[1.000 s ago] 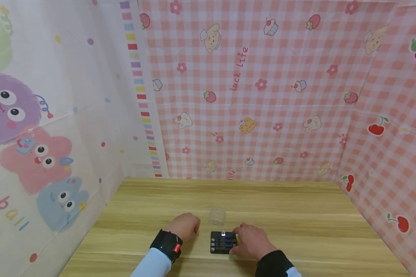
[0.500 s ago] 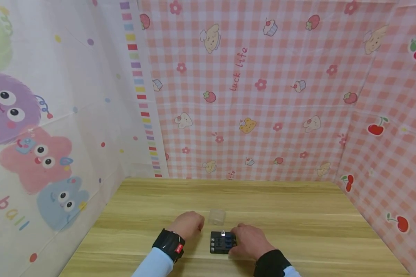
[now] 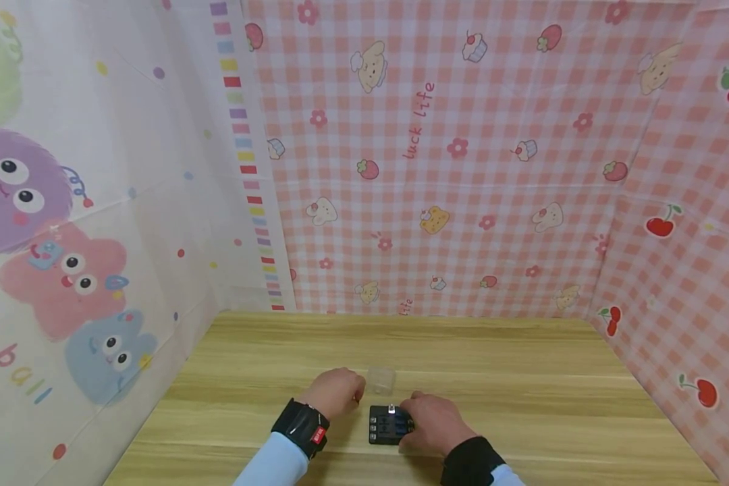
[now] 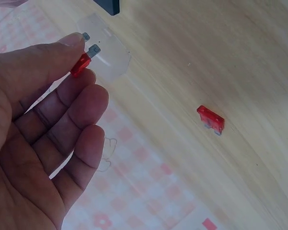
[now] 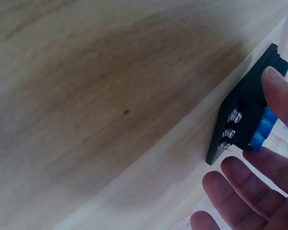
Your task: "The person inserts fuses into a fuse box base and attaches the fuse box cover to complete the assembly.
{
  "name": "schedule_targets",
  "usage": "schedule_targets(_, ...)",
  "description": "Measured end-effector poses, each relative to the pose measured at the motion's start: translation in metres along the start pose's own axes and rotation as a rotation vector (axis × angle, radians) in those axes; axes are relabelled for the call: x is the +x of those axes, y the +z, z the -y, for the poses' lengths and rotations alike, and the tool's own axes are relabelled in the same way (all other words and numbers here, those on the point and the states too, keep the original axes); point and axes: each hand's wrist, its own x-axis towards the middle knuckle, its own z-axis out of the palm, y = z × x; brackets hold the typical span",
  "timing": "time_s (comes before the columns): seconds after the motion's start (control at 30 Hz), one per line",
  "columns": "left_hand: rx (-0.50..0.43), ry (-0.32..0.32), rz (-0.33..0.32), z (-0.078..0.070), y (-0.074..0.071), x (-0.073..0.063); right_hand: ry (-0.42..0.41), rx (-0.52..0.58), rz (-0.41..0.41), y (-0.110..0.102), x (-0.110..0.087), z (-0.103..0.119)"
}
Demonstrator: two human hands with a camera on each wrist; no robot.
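Observation:
My left hand (image 3: 334, 391) is just left of the black fuse box (image 3: 383, 428). Between its thumb and index finger it pinches a red blade fuse (image 4: 80, 65), metal prongs sticking out past the fingertips. A second red blade fuse (image 4: 211, 120) lies on the table in the left wrist view. My right hand (image 3: 435, 424) holds the fuse box by its right side, thumb at one edge and index finger at the other. Blue fuses (image 5: 263, 128) sit in a row in the box, beside metal screw terminals (image 5: 229, 132). The right hand partly covers them in the head view.
A clear plastic cover (image 3: 381, 380) lies on the wooden table (image 3: 492, 358) just beyond the fuse box. Pink checked cloth (image 3: 510, 182) hangs behind the table and on the right, with a white cartoon cloth (image 3: 158, 202) on the left.
My left hand has moved right and slightly forward, closer to the clear cover and the fuse box. The right hand has shifted a little left over the box, which stays in place.

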Motion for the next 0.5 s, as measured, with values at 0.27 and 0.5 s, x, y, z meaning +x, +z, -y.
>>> schedule_targets(0.27, -0.016, -0.022, 0.025, -0.0031, -0.0003, 0.0032, -0.008, -0.022, -0.009, 0.0039, 0.0007, 0.0020)
schedule_targets(0.5, -0.032, -0.005, 0.032, -0.0075, -0.0007, 0.0064, 0.017, -0.006, 0.012, 0.0054, 0.0028, 0.0019)
